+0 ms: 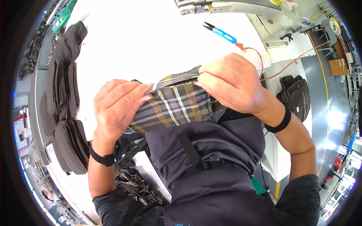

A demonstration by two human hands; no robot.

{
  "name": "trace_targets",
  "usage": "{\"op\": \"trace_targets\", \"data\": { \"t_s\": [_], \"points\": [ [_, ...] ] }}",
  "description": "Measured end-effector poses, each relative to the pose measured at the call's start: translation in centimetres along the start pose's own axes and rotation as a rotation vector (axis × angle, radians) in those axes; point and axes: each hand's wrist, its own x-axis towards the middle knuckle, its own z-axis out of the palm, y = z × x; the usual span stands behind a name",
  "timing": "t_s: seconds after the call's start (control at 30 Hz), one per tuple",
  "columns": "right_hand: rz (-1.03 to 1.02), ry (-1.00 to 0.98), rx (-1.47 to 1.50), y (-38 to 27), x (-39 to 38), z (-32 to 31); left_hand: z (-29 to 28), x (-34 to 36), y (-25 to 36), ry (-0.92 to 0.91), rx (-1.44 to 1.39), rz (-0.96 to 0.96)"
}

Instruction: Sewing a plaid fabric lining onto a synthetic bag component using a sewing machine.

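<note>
A plaid fabric piece [175,105] in grey, brown and white hangs between my hands over the table's near edge. My left hand [117,105] pinches its upper edge at the left end. At the right end, my right hand [232,83] grips the same edge between thumb and fingers. Between them the edge parts in a narrow dark slit, like the mouth of a pocket. Dark cloth shows under the right end. Beyond my right hand lie blue thread snips [222,34], tied to an orange cord [260,56].
Stacks of dark brown fabric pieces [64,90] lie along the left side. A sewing machine [260,11] stands at the back right of the white table [124,37]. More dark pieces [294,94] rest at the right; a cloth pile [137,184] sits low at left.
</note>
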Motion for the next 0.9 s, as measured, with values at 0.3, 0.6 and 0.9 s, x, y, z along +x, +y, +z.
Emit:
{"op": "trace_targets", "data": {
  "t_s": [0.3,0.6,0.9],
  "points": [
    [-0.058,0.009,-0.044,-0.8,0.0,-0.4,0.2,-0.7,0.7,0.058,0.108,0.079],
    [-0.005,0.015,-0.006,-0.5,-0.3,0.0,0.1,-0.7,1.0,-0.026,-0.043,-0.074],
    [0.061,0.014,0.002,-0.4,-0.1,0.2,0.6,-0.4,0.6,-0.027,-0.066,-0.15]
  ]
}}
